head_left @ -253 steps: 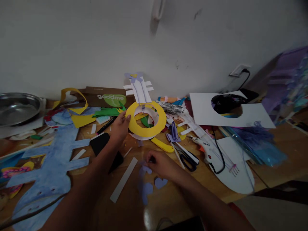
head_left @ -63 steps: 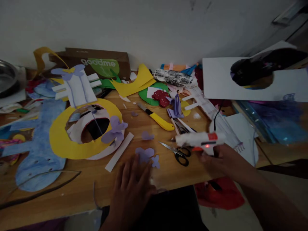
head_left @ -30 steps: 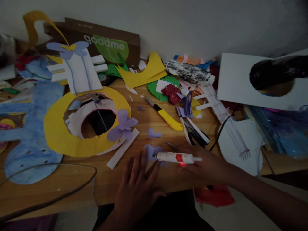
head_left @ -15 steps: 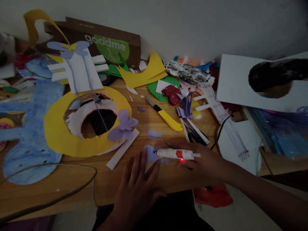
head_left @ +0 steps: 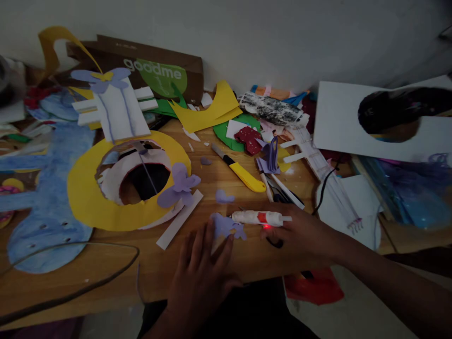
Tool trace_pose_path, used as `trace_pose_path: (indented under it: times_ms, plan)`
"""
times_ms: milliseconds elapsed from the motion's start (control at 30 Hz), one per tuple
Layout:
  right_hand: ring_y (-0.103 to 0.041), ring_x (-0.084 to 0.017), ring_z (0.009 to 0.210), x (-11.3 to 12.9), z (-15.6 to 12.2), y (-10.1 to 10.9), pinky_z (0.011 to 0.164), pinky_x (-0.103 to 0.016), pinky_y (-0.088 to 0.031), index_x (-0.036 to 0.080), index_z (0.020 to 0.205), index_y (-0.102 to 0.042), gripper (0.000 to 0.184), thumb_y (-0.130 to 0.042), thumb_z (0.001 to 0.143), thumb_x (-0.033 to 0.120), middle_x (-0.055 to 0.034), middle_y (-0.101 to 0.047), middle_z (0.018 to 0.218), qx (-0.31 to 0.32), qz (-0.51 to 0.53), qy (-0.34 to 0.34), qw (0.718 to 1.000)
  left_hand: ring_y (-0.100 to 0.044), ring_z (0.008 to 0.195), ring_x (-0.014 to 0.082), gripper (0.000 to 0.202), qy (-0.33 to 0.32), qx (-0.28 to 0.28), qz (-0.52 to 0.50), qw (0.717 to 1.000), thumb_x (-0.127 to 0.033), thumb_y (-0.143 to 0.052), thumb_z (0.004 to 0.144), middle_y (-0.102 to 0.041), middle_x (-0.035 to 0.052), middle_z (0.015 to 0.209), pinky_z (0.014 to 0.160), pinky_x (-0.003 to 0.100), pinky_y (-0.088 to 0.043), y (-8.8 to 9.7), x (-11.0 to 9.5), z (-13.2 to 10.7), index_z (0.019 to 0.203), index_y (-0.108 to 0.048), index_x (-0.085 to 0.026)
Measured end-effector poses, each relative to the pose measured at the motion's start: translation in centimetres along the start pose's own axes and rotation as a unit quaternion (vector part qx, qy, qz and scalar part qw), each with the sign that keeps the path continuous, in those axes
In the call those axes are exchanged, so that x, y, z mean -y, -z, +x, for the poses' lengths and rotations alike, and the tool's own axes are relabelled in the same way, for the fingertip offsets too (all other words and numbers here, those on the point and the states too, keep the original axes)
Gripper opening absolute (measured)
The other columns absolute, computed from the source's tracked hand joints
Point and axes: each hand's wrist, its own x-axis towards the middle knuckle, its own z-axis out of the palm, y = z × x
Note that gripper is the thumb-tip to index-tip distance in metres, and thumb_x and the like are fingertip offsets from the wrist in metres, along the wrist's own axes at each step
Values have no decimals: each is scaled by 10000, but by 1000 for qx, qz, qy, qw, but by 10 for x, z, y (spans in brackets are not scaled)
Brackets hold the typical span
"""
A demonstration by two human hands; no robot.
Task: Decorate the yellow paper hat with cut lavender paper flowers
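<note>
My right hand (head_left: 291, 233) is closed round a white hot glue gun (head_left: 252, 217) with a red light glowing under it and a glue stick jutting from its back end. The gun's nozzle points left, just over the upper edge of a purple foam flower piece (head_left: 224, 225) on the wooden table. My left hand (head_left: 206, 263) lies with fingers spread, its fingertips touching that piece's left and lower edges. A smaller purple scrap (head_left: 225, 196) sits just behind. Farther back is a yellow utility knife (head_left: 245, 175) with its blade out.
At left stand a yellow foam ring (head_left: 83, 202) bearing a purple flower (head_left: 179, 184), and a blue painted cutout (head_left: 49, 235). A white strip (head_left: 180, 220) lies near my left hand. Scissors (head_left: 282, 190) rest behind the glue gun. A cable (head_left: 116, 245) loops at front left; a brown box (head_left: 169, 70) stands behind.
The glue gun has lifted slightly and its nozzle has moved up from the middle of the purple flower piece, exposing more of it. My left hand stays nearly in place.
</note>
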Motion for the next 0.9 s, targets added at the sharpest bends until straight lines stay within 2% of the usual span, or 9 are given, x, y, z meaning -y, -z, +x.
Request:
trace_pose_path:
  times_ms: [100, 167, 233, 333, 467, 567, 667, 733, 900]
  plan:
    - [-686, -244, 979, -6, -8, 8, 832, -336, -541, 248, 1078, -719, 307, -592, 916, 476, -60, -727, 1113, -96, 25, -26, 995, -366, 1438, 371, 765, 0, -2, -11, 1000, -782, -480, 811, -399, 192, 1565, 1092, 549, -327, 0, 3, -4, 1411, -502, -307]
    - [-691, -245, 896, -13, -14, 11, 770, -337, -543, 245, 975, -730, 328, -596, 895, 533, -52, -747, 985, -135, 38, -73, 987, -348, 1451, 369, 701, -7, 0, -20, 1000, -756, -506, 820, -395, 186, 1568, 1103, 547, -325, 0, 8, -9, 1358, -546, -308]
    - [-673, -223, 726, -19, -19, 11, 653, -315, -524, 233, 807, -707, 355, -631, 851, 577, -33, -729, 770, -148, 68, -133, 978, -344, 1455, 364, 659, -24, 9, -17, 1000, -723, -533, 830, -387, 175, 1576, 1109, 531, -332, 1, 15, -13, 1339, -559, -305]
    - [-602, -183, 571, -29, -23, 8, 522, -280, -448, 218, 727, -664, 393, -661, 801, 604, -16, -677, 632, -222, 123, -207, 945, -378, 1438, 356, 696, -57, 21, 6, 998, -718, -522, 837, -377, 171, 1583, 1096, 508, -364, 4, 26, -18, 1404, -506, -313]
    - [-575, -169, 592, -45, -31, -2, 528, -265, -415, 201, 771, -676, 408, -619, 827, 600, -15, -664, 657, -357, 128, -251, 891, -411, 1416, 362, 741, -83, 21, 22, 996, -737, -502, 827, -386, 186, 1570, 1082, 495, -384, 8, 33, -20, 1442, -469, -324]
    - [-570, -163, 627, -59, -42, -12, 559, -260, -429, 206, 793, -693, 416, -597, 850, 607, -6, -670, 696, -387, 135, -264, 873, -422, 1407, 362, 729, -97, 15, 31, 995, -713, -468, 862, -395, 196, 1560, 1091, 493, -372, 10, 34, -21, 1470, -438, -313]
    - [-632, -191, 732, -72, -53, -21, 616, -270, -475, 217, 937, -729, 438, -572, 865, 619, -26, -734, 840, -440, 173, -292, 832, -409, 1415, 363, 753, -94, 11, 28, 995, -701, -421, 892, -366, 190, 1580, 1097, 489, -361, 8, 34, -22, 1536, -337, -320]
    - [-658, -216, 772, -81, -59, -23, 629, -288, -491, 199, 981, -734, 487, -542, 875, 634, -54, -751, 877, -470, 153, -316, 810, -392, 1425, 370, 761, -96, 13, 36, 995, -677, -417, 909, -335, 189, 1597, 1096, 489, -355, 7, 36, -22, 1566, -266, -324]
    - [-636, -237, 717, -99, -62, -10, 609, -324, -466, 143, 910, -717, 590, -414, 924, 649, -103, -723, 778, -475, 35, -338, 811, -400, 1421, 361, 754, -97, 2, 33, 995, -670, -377, 925, -306, 169, 1618, 1106, 494, -343, 5, 36, -21, 1581, -209, -338]
